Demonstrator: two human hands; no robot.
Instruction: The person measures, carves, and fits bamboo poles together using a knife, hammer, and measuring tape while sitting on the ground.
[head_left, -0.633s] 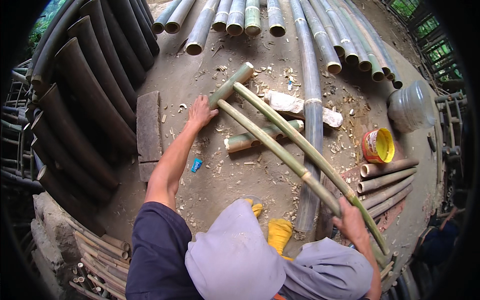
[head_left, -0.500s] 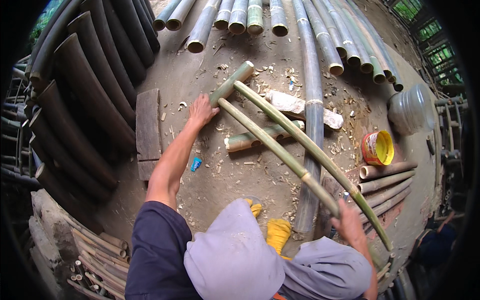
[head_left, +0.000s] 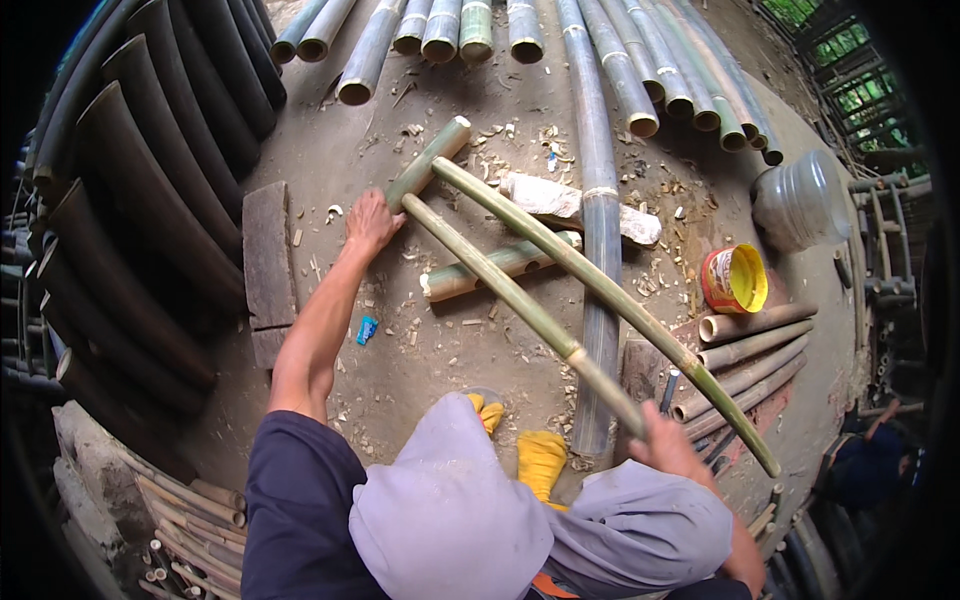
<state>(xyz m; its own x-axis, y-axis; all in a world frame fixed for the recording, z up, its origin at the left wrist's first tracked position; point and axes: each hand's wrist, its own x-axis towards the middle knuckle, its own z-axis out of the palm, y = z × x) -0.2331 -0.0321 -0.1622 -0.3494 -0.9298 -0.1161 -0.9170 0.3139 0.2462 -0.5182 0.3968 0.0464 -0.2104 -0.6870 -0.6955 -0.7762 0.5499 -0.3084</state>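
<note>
My left hand is closed around the lower end of a short, thick bamboo piece, which slants up to the right. Two slimmer bamboo poles meet the side of this piece; whether their ends sit inside holes I cannot tell. In my right hand, at the lower right, is the near end of the closer pole. The farther pole runs alongside, bends down past my right hand and ends free. Beneath both poles, a short bamboo section with holes lies on the ground.
A long bamboo pole lies under the slim poles, across a whitish log. Right of it are a red and yellow tub, a clear plastic jar and bamboo pieces. A wooden plank and dark bamboo stalks stand left.
The whole view has shifted, so things appear further left and slightly higher. Both hands keep their holds, and the bamboo pieces stay in nearly the same arrangement.
</note>
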